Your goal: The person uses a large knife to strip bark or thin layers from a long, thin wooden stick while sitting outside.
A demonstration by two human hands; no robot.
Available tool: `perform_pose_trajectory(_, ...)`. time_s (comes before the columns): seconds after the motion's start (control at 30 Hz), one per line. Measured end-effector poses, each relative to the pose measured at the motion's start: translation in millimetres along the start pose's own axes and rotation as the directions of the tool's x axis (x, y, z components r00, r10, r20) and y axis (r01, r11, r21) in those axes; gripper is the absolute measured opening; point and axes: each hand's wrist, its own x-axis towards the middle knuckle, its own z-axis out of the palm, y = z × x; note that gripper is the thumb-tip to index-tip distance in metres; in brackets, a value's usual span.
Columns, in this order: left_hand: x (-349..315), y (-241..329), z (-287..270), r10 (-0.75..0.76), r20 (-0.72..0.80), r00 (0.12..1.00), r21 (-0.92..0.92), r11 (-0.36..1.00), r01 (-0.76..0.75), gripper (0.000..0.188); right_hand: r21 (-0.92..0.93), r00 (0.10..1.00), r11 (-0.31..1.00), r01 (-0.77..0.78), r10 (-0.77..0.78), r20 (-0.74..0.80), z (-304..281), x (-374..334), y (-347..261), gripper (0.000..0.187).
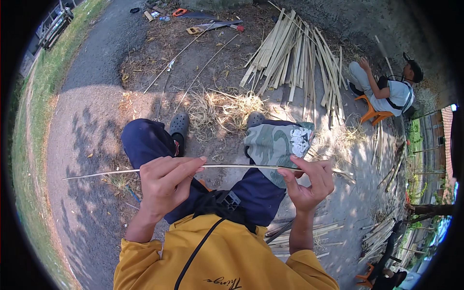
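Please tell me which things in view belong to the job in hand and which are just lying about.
Seem to belong to the job:
thin strip, held between left hand and right hand
camouflage cloth, spread over the right leg
piled slats, probably similar material

Seem to be just lying about:
orange-handled saw
yellow-handled saw
loose shavings

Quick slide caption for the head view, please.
Left hand and right hand hold a thin strip crosswise, with curly shavings and piled slats beyond.

Strip (pixel 241 166) above thighs (pixel 261 193), saws (pixel 223 23) seemingly on soil (pixel 162 48)
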Motion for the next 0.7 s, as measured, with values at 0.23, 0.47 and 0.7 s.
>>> perform_pose_trajectory(0.23, -1, -3, -4, 0.136, 0.019, 0.991, 0.022, 0.99, -0.137, 0.04, -0.005, 0.98, 0.98, 0.197, -0.197, -0.02, -4, -1, 5, 0.031)
perform_pose_trajectory(0.47, -5, -3, 0, 0.188, -0.038, 0.981, 0.106, 0.977, -0.183, 0.039, -0.006, 0.99, 0.991, 0.131, -0.131, -0.055, 0, -8, 2, 0.031)
perform_pose_trajectory(0.7, -11, -4, 1, 0.157, -0.048, 0.986, 0.077, 0.985, -0.153, 0.039, 0.015, 0.992, 0.993, 0.117, -0.116, -0.047, 5, -6, -1, 0.031)
